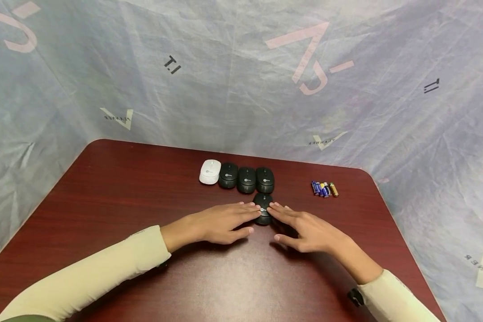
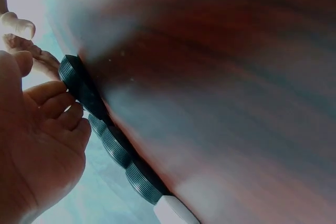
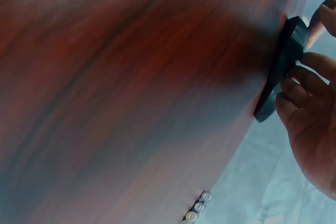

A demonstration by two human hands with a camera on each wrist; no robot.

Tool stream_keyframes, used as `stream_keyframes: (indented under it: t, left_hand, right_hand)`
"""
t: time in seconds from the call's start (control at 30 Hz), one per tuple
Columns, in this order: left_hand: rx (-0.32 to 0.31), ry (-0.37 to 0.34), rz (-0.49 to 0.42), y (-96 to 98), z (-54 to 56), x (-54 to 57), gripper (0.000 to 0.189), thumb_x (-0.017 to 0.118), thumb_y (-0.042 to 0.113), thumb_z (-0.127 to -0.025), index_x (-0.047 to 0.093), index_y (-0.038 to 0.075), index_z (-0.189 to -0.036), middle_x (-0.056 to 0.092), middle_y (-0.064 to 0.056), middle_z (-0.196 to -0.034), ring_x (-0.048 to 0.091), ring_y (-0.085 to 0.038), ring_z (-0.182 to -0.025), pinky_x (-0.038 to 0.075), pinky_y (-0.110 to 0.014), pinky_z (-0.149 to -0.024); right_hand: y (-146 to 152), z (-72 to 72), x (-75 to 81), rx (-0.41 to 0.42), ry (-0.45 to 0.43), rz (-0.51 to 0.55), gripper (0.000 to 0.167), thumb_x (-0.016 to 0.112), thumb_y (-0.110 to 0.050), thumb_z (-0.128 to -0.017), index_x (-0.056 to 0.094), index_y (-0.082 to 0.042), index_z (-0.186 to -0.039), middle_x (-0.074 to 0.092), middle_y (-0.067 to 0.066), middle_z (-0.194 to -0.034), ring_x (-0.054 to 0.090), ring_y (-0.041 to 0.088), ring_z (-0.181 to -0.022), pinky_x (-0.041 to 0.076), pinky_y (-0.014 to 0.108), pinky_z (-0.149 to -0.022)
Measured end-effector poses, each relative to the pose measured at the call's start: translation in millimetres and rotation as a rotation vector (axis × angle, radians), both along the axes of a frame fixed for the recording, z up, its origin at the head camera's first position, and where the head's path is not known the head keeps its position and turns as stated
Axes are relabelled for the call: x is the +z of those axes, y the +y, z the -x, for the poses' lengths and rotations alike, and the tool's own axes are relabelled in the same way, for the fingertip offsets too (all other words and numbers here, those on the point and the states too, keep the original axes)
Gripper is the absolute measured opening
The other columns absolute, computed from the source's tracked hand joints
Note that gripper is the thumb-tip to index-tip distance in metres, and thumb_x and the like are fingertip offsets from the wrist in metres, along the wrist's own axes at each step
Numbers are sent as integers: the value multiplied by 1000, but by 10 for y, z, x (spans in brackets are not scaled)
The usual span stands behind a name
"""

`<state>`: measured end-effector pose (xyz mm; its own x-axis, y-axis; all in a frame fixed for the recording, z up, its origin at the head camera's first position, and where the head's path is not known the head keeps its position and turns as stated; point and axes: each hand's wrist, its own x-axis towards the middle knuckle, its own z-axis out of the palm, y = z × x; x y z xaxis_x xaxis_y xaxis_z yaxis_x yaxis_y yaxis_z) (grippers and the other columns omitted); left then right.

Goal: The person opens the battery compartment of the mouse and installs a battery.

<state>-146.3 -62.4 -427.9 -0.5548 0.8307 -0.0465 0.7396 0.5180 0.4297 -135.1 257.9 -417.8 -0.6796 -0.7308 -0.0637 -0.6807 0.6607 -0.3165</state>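
A black computer mouse (image 1: pixel 263 216) lies on the table between my two hands, just in front of the row of mice. My left hand (image 1: pixel 225 222) reaches it from the left, its straight fingertips on the mouse's left side. From the right, my right hand (image 1: pixel 306 229) lays straight fingertips on the other side. Both thumbs stand apart from the mouse. Behind it a row holds a white mouse (image 1: pixel 210 171) at the left and three black mice (image 1: pixel 247 180). The left wrist view shows the near black mouse (image 2: pixel 81 85) beside my left fingertips; the right wrist view shows it (image 3: pixel 289 48) too.
Several small batteries (image 1: pixel 322 189), mostly blue with one gold, lie grouped at the right rear of the dark red wooden table (image 1: pixel 145 192). A grey printed fabric sheet (image 1: pixel 233 80) hangs behind the table and at both sides.
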Motion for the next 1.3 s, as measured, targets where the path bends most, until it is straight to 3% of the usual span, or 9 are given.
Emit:
stream_keyframes:
  t: [0.23, 0.43, 0.8, 1.3]
  left_hand:
    - [13, -1, -4, -195, -62, -6, 63, 44, 45, -121, 43, 11, -174, 36, -6, -185, 31, -26, -174, 26, -49, -145]
    - [30, 6, 13, -314, -87, 53, 63, 45, 45, -121, 46, 10, -172, 39, -8, -183, 35, -26, -173, 28, -50, -144]
    - [106, -58, 31, -591, -169, 148, 62, 48, 48, -120, 50, 14, -171, 41, -6, -182, 37, -30, -172, 32, -55, -142]
    - [154, -65, 19, -929, -250, 100, 60, 50, 48, -120, 52, 15, -170, 44, -6, -181, 41, -35, -169, 37, -63, -138]
  right_hand:
    - [-186, 26, -2, 38, -1, -5, 77, 68, -52, -111, 45, -13, -173, 40, 6, -182, 46, 34, -165, 46, 56, -133]
    - [-336, 63, -15, 58, 13, -8, 77, 67, -53, -111, 46, -13, -173, 41, 8, -181, 46, 32, -165, 47, 55, -132]
    - [-619, 65, -26, 88, -11, -17, 80, 63, -59, -112, 41, -17, -176, 37, 6, -184, 42, 29, -168, 46, 55, -133]
    - [-948, 73, -10, 123, -34, -33, 79, 59, -60, -113, 37, -18, -177, 33, 7, -185, 41, 33, -169, 46, 53, -134]
